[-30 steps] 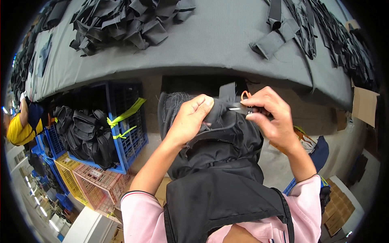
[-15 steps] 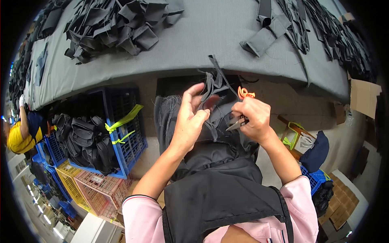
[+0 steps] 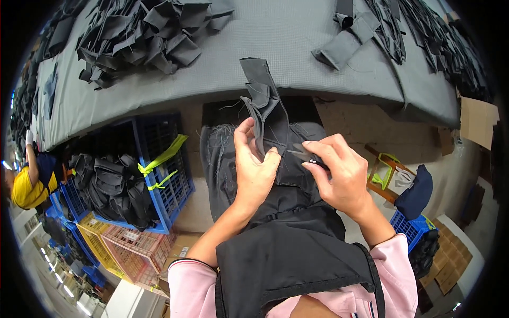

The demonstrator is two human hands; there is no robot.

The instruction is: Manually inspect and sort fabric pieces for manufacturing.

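My left hand (image 3: 253,172) pinches a folded dark grey fabric piece (image 3: 259,71) above my lap, and the piece's upper end sticks up toward the table edge. Loose threads hang from its side. In my right hand (image 3: 343,172) is a small pair of thread snips (image 3: 301,154) with metal blades and a dark handle. Its tips point left, close to the lower edge of the fabric piece. Beneath both hands, dark cloth (image 3: 214,175) strewn with cut threads covers my lap.
A grey-covered table (image 3: 275,32) lies ahead, bearing a heap of dark fabric pieces (image 3: 138,42) at left and more strips (image 3: 352,40) at right. A blue crate (image 3: 164,201) with black bundles stands at left, near a pink crate (image 3: 127,249). A person in yellow (image 3: 33,183) is far left.
The fabric piece has been turned and spread more upright in my left hand. My right hand has shifted slightly right and down; the orange loops seen by it before are now hidden.
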